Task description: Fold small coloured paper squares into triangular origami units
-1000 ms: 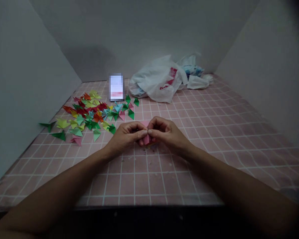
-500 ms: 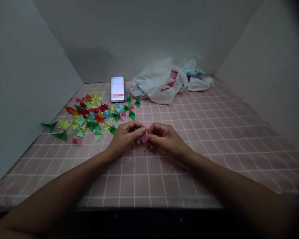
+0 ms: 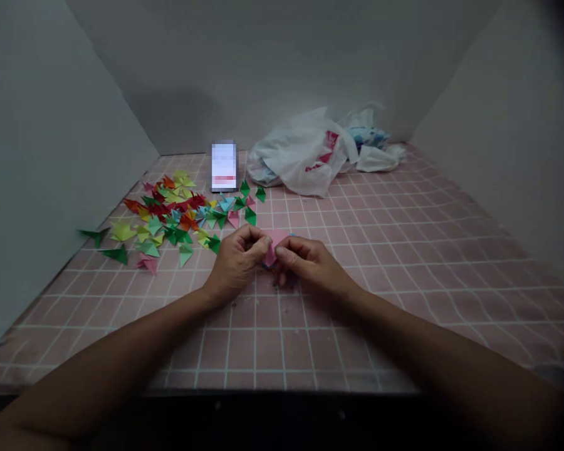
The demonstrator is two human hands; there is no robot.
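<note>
Pink folded paper: nearer the wearer than the phone and right of it, visible part running roughly near-to-far. Left hand pinches it; right hand, about as close, curled at the opposite edge, whether gripping I cannot tell. Colourful paper pieces strewn mostly left of the phone.
</note>
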